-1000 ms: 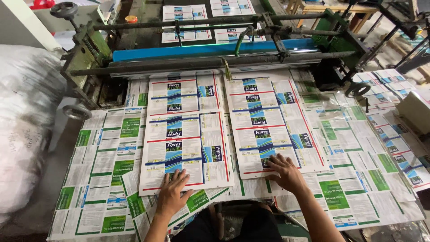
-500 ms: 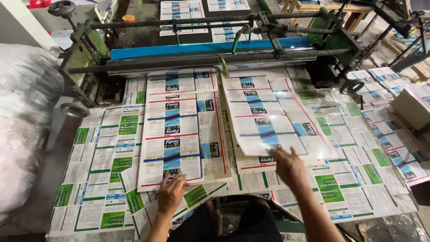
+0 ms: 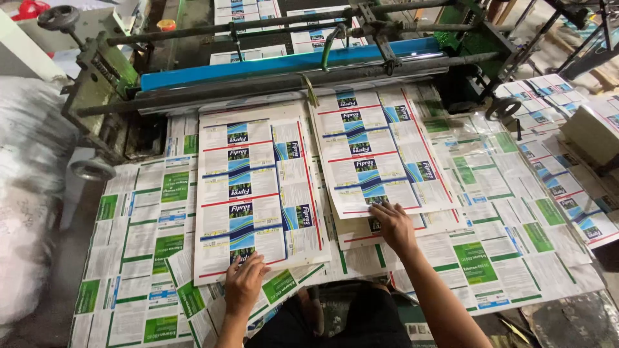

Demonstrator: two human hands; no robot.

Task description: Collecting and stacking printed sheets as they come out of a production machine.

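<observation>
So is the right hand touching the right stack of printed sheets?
Touching. The head view shows the right hand with fingers flat on the near edge of the right stack of printed sheets.

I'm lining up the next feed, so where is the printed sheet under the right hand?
In the head view the right hand presses the near edge of the printed sheet, right of centre, its far edge at the machine's blue bar.

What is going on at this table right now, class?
A person stands at a work table covered with printed sheets, in front of a machine with a blue bar. The left hand rests on the near edge of the left stack of blue-and-red printed sheets. The right hand presses on the near edge of the right stack, whose top sheet lies skewed, pushed up toward the machine. Green-printed sheets lie underneath and to both sides.
</observation>
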